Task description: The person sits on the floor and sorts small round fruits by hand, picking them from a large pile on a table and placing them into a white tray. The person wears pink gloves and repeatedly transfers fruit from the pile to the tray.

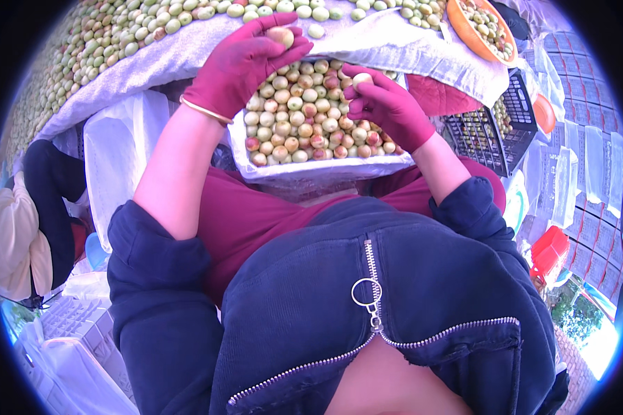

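My left hand (254,59), in a thin dark-pink glove, holds a pale green and brownish jujube-like fruit (281,37) between thumb and fingers, palm up, near the cloth's edge. Another such fruit (362,80) is pinched in the fingertips of my right hand (387,101), gloved alike, above the right part of a lined crate (322,168). Many fruits (310,95), cream-green with reddish-brown patches, fill that crate in front of my lap. Beyond it, a big heap of mostly green fruits (104,46) lies on a light cloth (161,67).
An orange basket (459,31) of fruits stands at the upper right. Below it is a black plastic crate (498,140) with more fruits. A white-lined container (117,155) stands at left, and a person (36,228) sits beyond it. Stacked grey crates (78,321) are at lower left.
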Available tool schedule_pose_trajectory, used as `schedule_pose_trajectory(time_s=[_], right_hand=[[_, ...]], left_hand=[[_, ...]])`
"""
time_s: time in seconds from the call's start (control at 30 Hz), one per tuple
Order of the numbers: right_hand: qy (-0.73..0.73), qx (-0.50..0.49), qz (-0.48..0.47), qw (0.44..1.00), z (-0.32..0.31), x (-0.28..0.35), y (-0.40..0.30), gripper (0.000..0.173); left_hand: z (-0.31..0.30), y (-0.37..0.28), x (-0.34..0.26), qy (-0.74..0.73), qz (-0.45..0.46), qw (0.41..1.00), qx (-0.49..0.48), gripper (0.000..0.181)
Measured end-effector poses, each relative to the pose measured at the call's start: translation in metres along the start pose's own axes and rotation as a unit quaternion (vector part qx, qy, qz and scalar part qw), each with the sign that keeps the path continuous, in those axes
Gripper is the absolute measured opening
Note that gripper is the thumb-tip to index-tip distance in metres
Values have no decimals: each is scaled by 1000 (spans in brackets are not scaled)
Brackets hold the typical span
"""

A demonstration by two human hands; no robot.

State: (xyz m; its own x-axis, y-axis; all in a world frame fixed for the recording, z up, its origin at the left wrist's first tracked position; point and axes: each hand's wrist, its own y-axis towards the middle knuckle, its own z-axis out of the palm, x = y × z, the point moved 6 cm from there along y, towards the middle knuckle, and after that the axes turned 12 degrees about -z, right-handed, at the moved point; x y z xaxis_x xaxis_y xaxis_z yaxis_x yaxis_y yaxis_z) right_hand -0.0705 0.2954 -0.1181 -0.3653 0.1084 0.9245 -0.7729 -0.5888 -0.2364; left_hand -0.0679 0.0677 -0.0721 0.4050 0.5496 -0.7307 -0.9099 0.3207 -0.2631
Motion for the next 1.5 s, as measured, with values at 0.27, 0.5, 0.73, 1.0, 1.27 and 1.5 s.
schedule_pose_trajectory(time_s=[0.27, 0.5, 0.73, 1.0, 1.27, 1.5], right_hand=[[-573, 163, 41, 802, -21, -84, -25, 42], [-636, 224, 19, 738, -7, -108, -37, 44], [-645, 208, 10, 735, -2, -114, -29, 41], [-627, 203, -30, 752, 0, -113, -28, 31], [-526, 108, -130, 833, -1, -15, -40, 27], [-434, 35, -167, 885, -27, -1, -33, 24]], left_hand=[[2, -7, 3, 167, -65, 977, -117, 50], [0, -9, 0, 190, -64, 972, -123, 45], [0, -11, 0, 199, -70, 971, -111, 40], [-8, -12, -2, 218, -81, 966, -116, 55], [-54, -22, 6, 254, -82, 955, -128, 49], [-81, -12, 57, 447, -83, 879, -147, 41]])
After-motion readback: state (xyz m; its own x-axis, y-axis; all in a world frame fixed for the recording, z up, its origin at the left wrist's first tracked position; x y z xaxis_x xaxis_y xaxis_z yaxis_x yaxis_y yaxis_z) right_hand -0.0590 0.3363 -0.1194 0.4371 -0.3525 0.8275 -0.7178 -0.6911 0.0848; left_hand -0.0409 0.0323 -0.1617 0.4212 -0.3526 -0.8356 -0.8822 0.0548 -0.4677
